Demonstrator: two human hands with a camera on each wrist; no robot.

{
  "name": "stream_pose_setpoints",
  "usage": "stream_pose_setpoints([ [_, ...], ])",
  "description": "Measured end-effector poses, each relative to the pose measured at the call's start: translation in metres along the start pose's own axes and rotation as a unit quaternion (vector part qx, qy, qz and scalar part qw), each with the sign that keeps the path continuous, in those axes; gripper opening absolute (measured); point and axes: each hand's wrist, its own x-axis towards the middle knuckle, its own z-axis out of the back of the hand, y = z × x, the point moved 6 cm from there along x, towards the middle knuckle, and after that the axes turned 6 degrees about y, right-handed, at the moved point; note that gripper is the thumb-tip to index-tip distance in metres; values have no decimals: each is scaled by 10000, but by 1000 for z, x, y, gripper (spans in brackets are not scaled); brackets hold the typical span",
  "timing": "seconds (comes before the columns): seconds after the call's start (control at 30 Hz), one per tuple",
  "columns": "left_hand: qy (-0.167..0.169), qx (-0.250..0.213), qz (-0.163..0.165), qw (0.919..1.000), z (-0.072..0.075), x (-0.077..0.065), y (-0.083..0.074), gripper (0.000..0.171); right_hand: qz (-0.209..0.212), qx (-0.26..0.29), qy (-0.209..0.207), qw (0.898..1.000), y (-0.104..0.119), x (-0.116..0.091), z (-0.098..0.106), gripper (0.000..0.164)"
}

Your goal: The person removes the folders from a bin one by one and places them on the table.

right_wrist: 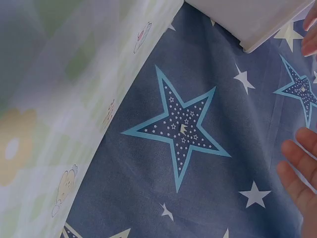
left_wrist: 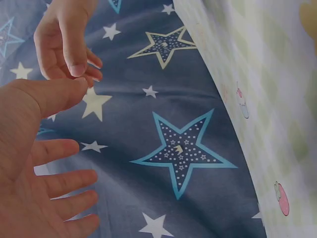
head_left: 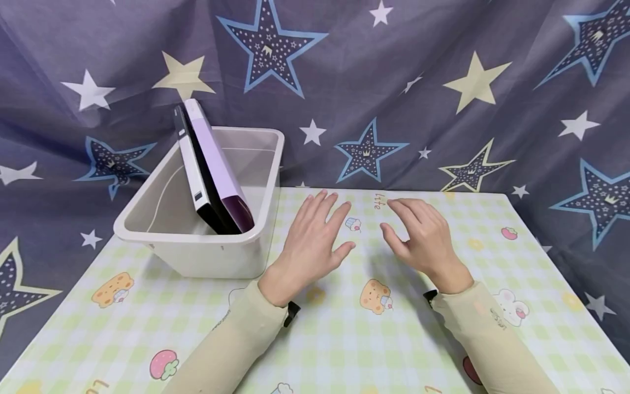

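My left hand hovers above the table just right of the bin, palm down, fingers spread and holding nothing. To its right, my right hand is over the table too, fingers loosely bent and nothing in them. In the left wrist view both hands show, the left palm with fingers extended. Two binder-like folders lean together in a light grey plastic bin: a lavender one and a black one with a white spine. Their lower ends rest inside by the near wall.
A green-and-white checked tablecloth with cartoon prints covers the table. Behind it hangs a dark blue-grey curtain patterned with stars. The bin stands at the table's back left, and the folders stick up above its far rim.
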Motion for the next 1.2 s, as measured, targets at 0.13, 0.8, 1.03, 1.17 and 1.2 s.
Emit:
stream_pose_setpoints([
  [0.13, -154, -110, 3, 9998, 6, -2, -1, 63, 53, 31, -95, 9999, 3, 2, 1, 39],
  [0.8, -639, -451, -241, 9966, 34, -2, -19, 53, 54, 172, -445, 9988, 11, 7, 14, 35],
  [1.03, -703, -510, -280, 9958, 40, -2, -22, 53, 116, 181, -481, 9986, 15, 9, 16, 33],
  [1.17, -756, -550, -301, 9952, 44, -2, -23, 52, 128, 183, -494, 9985, 16, 10, 18, 33],
  [1.2, -769, -560, -301, 9950, 45, -2, -23, 52, 132, 191, -500, 9985, 16, 10, 18, 33],
])
